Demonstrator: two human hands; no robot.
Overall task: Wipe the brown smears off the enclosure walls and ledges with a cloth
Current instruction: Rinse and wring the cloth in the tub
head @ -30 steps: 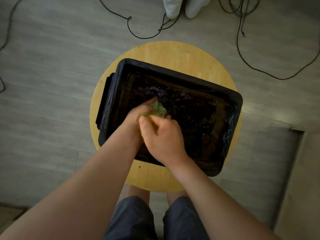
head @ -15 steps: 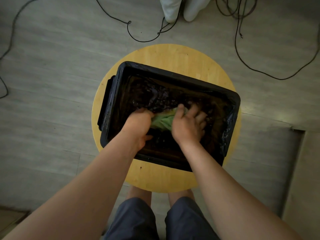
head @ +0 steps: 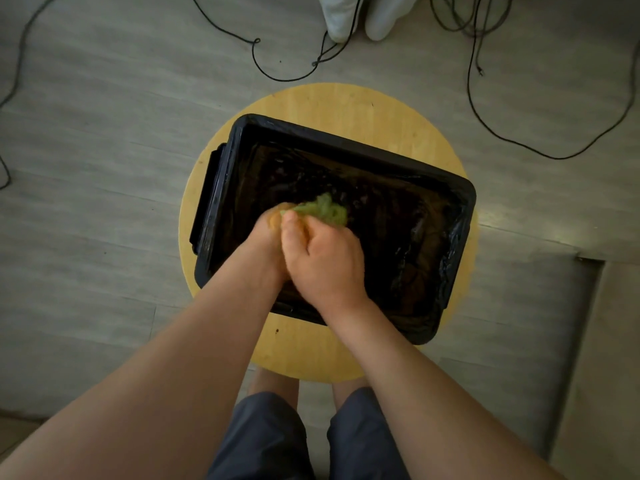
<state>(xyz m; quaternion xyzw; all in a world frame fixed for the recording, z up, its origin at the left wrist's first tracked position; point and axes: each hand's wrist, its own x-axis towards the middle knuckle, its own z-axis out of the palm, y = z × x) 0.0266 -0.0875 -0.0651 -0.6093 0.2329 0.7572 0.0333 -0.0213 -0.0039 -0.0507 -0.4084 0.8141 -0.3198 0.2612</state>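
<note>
A black plastic tub (head: 349,136) lined with a dark bag stands on a round wooden stool (head: 346,105). Its inside looks dark and wet, with brownish smears toward the right side. A bunched green cloth (head: 323,209) sticks up above the tub's middle. My right hand (head: 325,261) grips the cloth from the near side, fingers curled round it. My left hand (head: 266,233) holds the same cloth from the left and is partly hidden behind the right hand. Both hands press together over the tub.
Black cables (head: 284,72) loop over the grey floor beyond the stool. Two white-socked feet (head: 360,15) of another person stand at the top edge. My own knees in dark shorts (head: 304,438) are below the stool. A step or ledge (head: 588,306) lies at the right.
Half a second ago my hands were apart with the cloth stretched between them low in the tub. Now they are together and the cloth is bunched up above them.
</note>
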